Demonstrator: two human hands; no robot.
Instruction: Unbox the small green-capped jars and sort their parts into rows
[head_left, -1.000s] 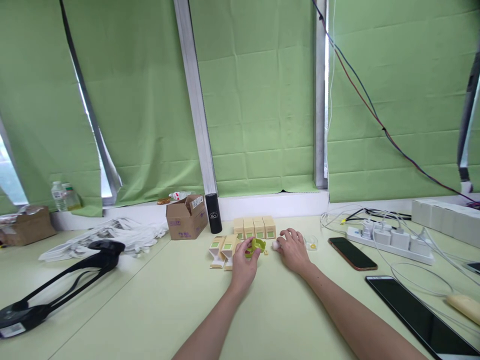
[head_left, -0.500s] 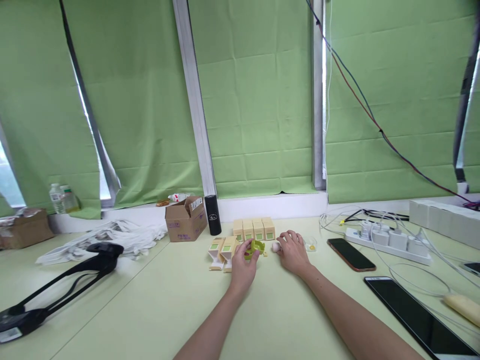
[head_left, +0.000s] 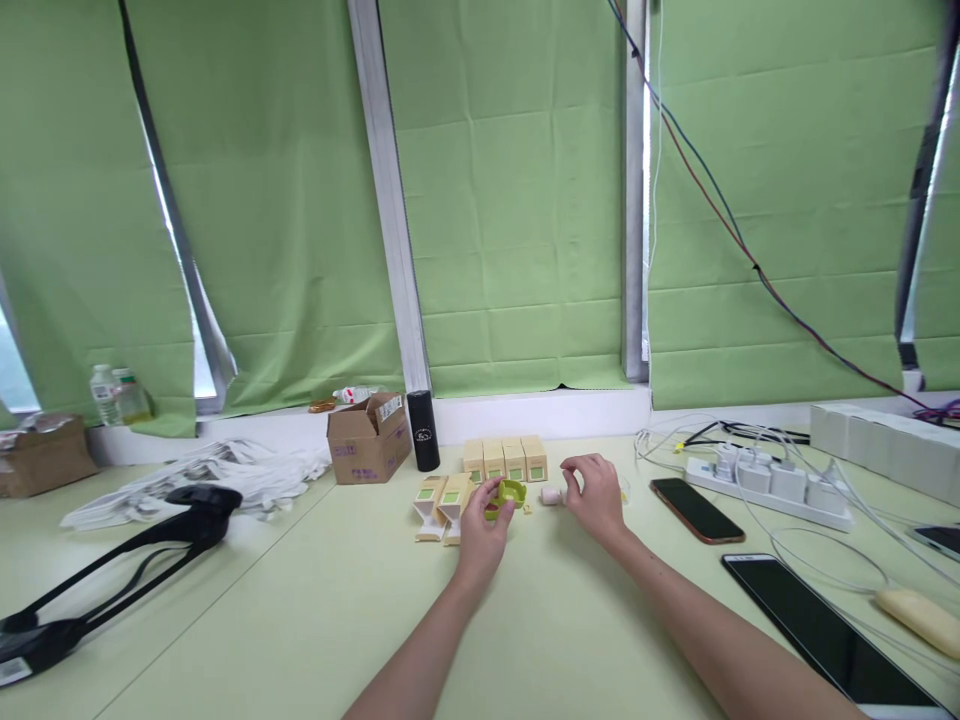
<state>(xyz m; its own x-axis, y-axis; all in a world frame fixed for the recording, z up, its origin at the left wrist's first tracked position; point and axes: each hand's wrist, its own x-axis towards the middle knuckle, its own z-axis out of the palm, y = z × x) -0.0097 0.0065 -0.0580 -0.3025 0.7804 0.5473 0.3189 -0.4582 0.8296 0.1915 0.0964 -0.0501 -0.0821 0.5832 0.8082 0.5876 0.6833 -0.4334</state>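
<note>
My left hand (head_left: pixel 484 530) grips a yellow-green, ring-like plastic piece (head_left: pixel 513 492) between thumb and fingers. To its right a small pale pink cylinder (head_left: pixel 551 496) lies on the table. My right hand (head_left: pixel 595 497) hovers just beyond that cylinder, its fingers bent and a little apart, with nothing visible in them. Under the green piece is a tiny yellowish part (head_left: pixel 528 510). Two opened cream boxes (head_left: pixel 430 512) with green labels lie left of my left hand. Several closed cream boxes (head_left: pixel 504 458) stand in a row behind. A small clear item (head_left: pixel 625 490) is partly hidden by my right hand.
A cardboard box (head_left: pixel 369 440) and a black cylinder (head_left: pixel 424 432) stand at the back. White fabric (head_left: pixel 199 482) and a black headset-like frame (head_left: pixel 142 570) are left. On the right lie a phone (head_left: pixel 696 510), a tablet (head_left: pixel 832 630) and a power strip (head_left: pixel 772 495) with cables.
My right hand has let go of the pale pink cylinder and lifted slightly away to the right. My left hand keeps holding the green piece. The view has shifted slightly.
</note>
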